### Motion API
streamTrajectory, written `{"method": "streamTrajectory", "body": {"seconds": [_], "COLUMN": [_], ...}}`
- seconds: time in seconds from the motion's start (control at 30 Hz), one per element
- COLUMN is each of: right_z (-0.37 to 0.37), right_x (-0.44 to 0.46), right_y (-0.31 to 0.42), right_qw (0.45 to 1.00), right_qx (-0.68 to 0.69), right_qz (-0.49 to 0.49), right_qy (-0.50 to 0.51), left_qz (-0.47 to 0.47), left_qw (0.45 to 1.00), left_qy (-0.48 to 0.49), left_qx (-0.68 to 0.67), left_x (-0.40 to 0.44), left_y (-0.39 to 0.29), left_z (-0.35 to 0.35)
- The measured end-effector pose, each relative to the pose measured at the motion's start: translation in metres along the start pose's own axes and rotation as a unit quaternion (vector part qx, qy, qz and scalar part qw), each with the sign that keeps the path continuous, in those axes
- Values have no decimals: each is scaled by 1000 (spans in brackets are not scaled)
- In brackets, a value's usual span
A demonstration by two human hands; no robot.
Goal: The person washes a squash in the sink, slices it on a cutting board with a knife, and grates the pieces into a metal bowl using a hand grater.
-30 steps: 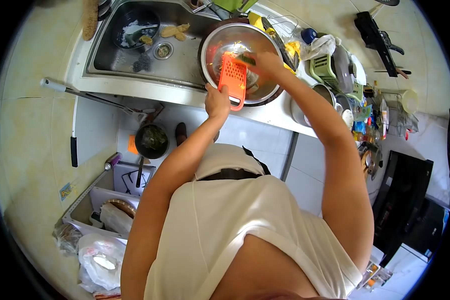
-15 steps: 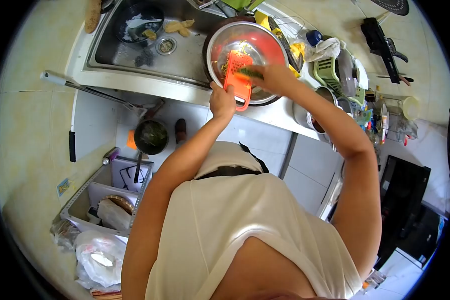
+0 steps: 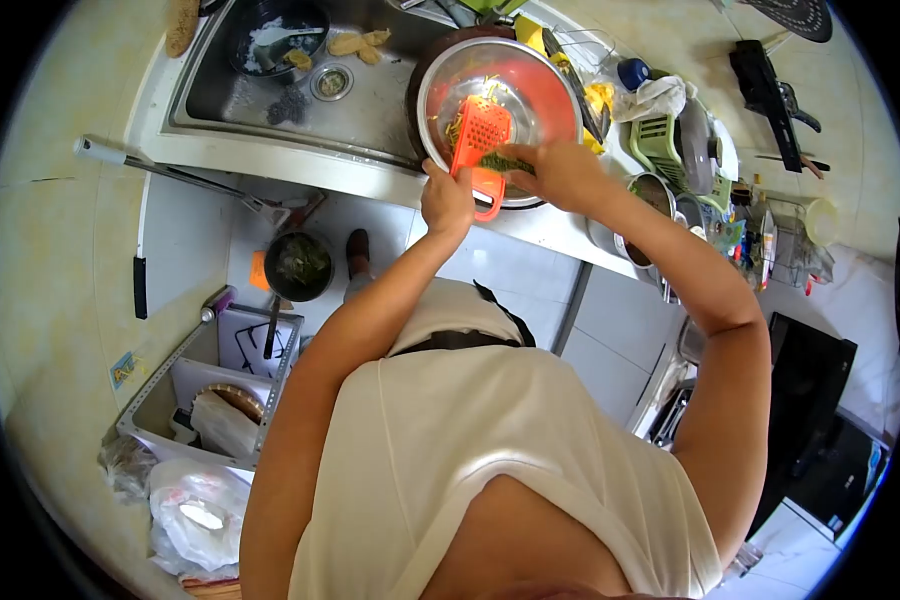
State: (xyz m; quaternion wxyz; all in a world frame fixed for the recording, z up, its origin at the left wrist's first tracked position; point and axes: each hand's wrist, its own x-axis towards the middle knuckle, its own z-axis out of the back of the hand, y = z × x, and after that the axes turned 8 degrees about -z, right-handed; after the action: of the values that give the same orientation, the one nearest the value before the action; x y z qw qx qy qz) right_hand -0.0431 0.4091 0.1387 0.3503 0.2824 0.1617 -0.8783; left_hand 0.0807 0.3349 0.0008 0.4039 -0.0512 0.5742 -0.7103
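Grater (image 3: 482,136) of orange-red plastic, long and flat with rows of holes, leans into a wide stainless-steel bowl (image 3: 550,108) near the front edge of the white table (image 3: 320,170), beside the sink's right end. The left hand (image 3: 448,198) is closed around the grater's lower end at the bowl's near rim. The right hand (image 3: 568,178) is narrow, its fingers pinching a dark green piece (image 3: 507,163) against the grater; over the last moment it has come down toward the handle end, which suggests the low part of a rubbing stroke. Thin yellow-green shreds (image 3: 490,88) lie in the bowl, some beyond the grater's tip and some along its left side. Within the steel sink (image 3: 382,118), a black bowl (image 3: 242,62) contains whitish matter and a pale spoon (image 3: 295,34), with tan pieces (image 3: 345,45) beside the drain. To the right, a metal pot (image 3: 602,232) sits near the table's front edge, its contents hard to make out, and a light-green slotted basket (image 3: 650,138) stands beyond it. Below the table, a dark long-handled pan (image 3: 273,325) holds green leaves (image 3: 305,260).
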Motion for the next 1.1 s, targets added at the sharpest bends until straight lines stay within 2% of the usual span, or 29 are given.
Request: {"method": "streamTrajectory", "body": {"seconds": [0.07,0.13,0.23,0.33,0.43,0.53,0.57,0.67,0.77,0.87,0.9,1.03,1.1], "right_z": [-9,-23,-22,-5,3,-17,-28,-23,-2,-16,-9,-22,-18], "right_x": [15,71,88,28,-6,58,84,91,27,10,26,99,84], "right_y": [0,-17,-17,-14,9,-12,-20,-20,-11,-3,-1,-19,-20], "right_qw": [999,996,996,999,999,997,995,996,996,997,997,997,999], "right_qx": [0,9,10,-17,-39,45,-16,-16,-68,-39,-71,-13,-11], "right_qz": [-26,-59,-45,30,-4,-33,-44,-39,54,35,-4,-64,-29], "right_qy": [-26,-67,-73,-28,7,-56,-91,-82,-20,-57,-17,-44,-39], "left_qz": [-4,-13,-10,-16,-14,-6,-6,-8,-5,0,-3,-5,-9], "left_qw": [1000,999,999,999,999,999,999,999,999,999,999,999,999], "left_qy": [0,-12,2,-6,12,10,7,-1,9,22,21,8,-5], "left_qx": [14,37,46,41,33,41,41,45,42,39,42,40,45], "left_x": [0,2,2,1,1,2,2,2,0,2,4,2,1], "left_y": [3,8,7,6,6,4,4,6,4,5,7,4,5], "left_z": [-1,-6,-4,-5,-6,-6,-7,-5,-6,-5,-6,-5,-6]}}
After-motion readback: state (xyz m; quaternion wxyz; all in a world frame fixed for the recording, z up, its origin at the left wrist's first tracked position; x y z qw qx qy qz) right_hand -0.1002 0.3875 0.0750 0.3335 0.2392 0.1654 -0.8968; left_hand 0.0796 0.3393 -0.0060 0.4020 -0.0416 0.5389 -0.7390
